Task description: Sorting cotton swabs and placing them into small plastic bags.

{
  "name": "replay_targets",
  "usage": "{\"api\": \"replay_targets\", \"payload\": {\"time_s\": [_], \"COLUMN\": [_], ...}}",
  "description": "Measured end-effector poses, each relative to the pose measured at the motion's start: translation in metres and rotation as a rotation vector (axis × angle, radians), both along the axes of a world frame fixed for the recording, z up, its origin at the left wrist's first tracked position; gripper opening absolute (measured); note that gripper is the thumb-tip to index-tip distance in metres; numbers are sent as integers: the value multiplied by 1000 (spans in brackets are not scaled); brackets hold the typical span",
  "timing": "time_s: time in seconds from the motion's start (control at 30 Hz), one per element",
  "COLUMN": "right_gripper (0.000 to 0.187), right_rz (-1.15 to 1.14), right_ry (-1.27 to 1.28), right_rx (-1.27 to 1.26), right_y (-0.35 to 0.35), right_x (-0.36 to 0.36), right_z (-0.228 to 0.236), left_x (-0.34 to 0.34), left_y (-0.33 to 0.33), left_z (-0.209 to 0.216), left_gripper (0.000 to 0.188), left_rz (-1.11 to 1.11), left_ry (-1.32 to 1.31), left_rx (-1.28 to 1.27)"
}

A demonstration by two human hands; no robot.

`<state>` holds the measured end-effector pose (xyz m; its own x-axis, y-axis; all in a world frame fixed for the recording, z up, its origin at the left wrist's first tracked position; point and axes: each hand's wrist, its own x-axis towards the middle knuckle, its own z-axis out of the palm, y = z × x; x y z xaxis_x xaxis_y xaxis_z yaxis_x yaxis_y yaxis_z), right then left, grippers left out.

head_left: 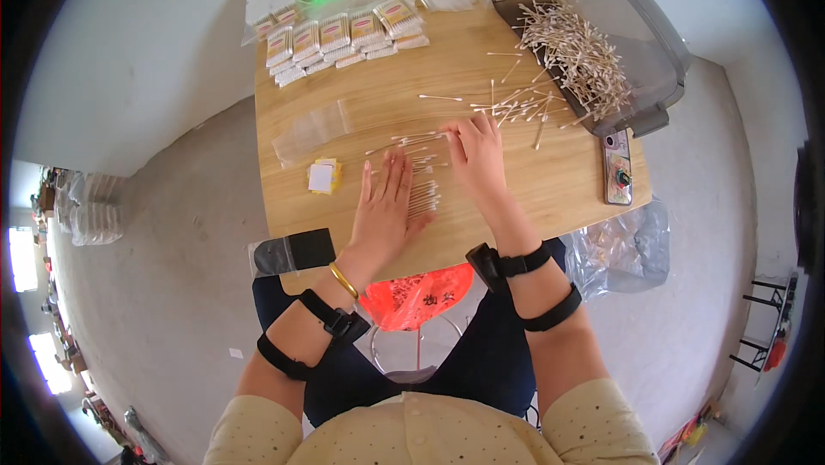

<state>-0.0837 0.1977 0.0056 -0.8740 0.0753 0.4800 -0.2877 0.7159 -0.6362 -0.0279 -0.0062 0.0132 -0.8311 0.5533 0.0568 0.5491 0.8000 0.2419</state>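
My left hand lies flat on the wooden table with its fingers stretched out. Its edge rests along a row of cotton swabs lined up side by side. Just beyond that row, my right hand is pinched at the ends of a few loose cotton swabs. Exactly how many it grips is hidden by the fingers. More swabs are scattered to the right of that hand. Left of my left hand sits a small stack of white and yellow cards, with a clear plastic bag behind it.
A grey translucent bin tipped at the far right spills a heap of swabs. Packed swab bundles stand in rows at the far left. A phone lies at the right edge. A red bag hangs below the front edge.
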Motion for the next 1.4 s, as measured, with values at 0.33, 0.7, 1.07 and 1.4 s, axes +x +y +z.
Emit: {"api": "replay_targets", "payload": {"time_s": [0.33, 0.7, 1.07, 1.4], "right_gripper": [11, 42, 43, 41], "right_rz": [-30, 73, 133, 78], "right_ry": [-63, -126, -98, -114], "right_rx": [-151, -455, -519, -614], "right_y": [4, -29, -37, -11], "right_x": [47, 19, 2, 14], "right_z": [7, -4, -17, -18], "left_x": [12, -44, -56, -60], "left_y": [1, -3, 18, 13], "left_z": [15, -19, -17, -21], "left_gripper": [92, 87, 87, 71], "left_rz": [-49, 218, 185, 87], "left_ry": [-113, -127, -295, -70], "left_rx": [-106, 653, 996, 560]}}
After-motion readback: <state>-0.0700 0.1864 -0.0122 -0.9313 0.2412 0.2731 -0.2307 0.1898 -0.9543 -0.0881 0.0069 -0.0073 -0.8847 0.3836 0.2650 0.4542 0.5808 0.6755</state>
